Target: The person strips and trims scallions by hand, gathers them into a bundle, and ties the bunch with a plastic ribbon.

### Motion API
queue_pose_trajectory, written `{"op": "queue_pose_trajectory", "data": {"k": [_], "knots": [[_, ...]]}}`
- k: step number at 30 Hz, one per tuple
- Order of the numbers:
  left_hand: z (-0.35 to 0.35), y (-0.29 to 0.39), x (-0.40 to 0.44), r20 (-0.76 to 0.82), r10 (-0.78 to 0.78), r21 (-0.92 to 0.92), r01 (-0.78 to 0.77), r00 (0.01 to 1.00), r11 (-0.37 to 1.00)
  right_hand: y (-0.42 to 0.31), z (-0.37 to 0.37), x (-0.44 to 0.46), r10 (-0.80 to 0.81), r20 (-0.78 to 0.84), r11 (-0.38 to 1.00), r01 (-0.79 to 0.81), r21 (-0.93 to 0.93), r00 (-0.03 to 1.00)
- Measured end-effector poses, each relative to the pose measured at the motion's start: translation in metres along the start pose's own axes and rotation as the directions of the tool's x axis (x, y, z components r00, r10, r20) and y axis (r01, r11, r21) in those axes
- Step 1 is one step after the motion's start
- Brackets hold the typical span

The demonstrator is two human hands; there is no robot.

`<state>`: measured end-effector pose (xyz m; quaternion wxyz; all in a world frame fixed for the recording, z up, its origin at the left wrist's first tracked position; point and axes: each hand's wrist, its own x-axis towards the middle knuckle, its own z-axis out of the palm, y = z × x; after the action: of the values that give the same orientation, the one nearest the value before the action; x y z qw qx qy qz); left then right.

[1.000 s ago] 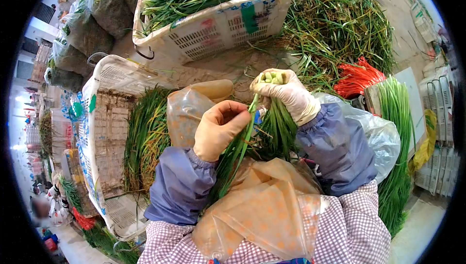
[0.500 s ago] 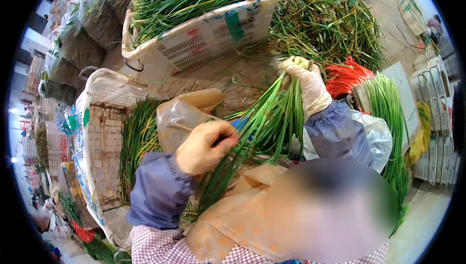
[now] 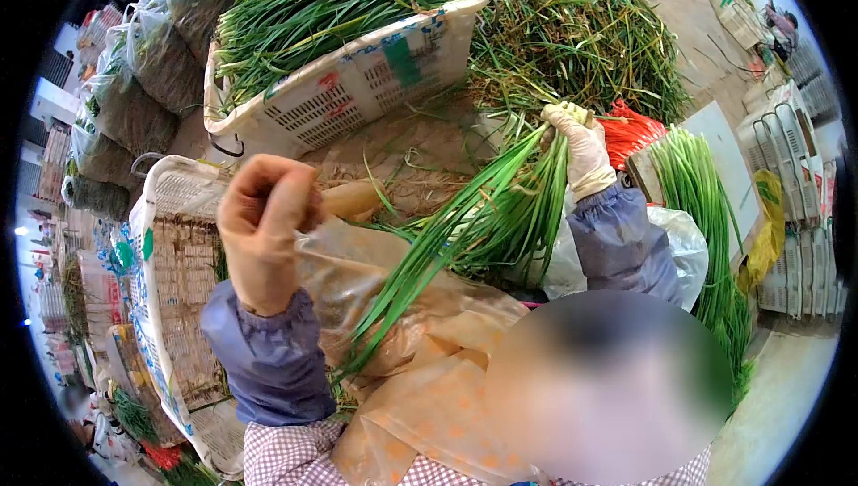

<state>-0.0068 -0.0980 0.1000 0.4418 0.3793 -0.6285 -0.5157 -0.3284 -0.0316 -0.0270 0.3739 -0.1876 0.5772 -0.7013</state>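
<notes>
Right hand (image 3: 579, 151), two o'clock: gripping the garlic-chive bunch (image 3: 483, 218) by its pale ends, leaves trailing toward seven. Grip firmly without crushing; fan leaves apart. Left hand (image 3: 266, 231), nine o'clock: fingers curled closed, contents indeterminable.

Opens onto dusty floor (image 3: 684, 4), with stacked plastic crates (image 3: 786, 155) along the right and small bright lights (image 3: 21, 230) far left.

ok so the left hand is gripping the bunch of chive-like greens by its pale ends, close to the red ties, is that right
Not quite: the head view shows the right hand gripping the bunch of chive-like greens by its pale ends, close to the red ties.
</notes>
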Motion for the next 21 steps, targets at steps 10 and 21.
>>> {"op": "queue_pose_trajectory", "data": {"k": [10,21], "knots": [[0.027,-0.028,0.007,-0.013,0.164,0.012,-0.164,0.986,0.986,0.001,-0.005,0.0,0.004,0.041,1.0,-0.002,-0.029,0.999],[0.111,-0.059,-0.015,0.822,0.13,0.468,-0.787,0.555,0.401,-0.004,0.015,-0.012,0.036,0.027,0.999,-0.036,0.018,0.999]]}}
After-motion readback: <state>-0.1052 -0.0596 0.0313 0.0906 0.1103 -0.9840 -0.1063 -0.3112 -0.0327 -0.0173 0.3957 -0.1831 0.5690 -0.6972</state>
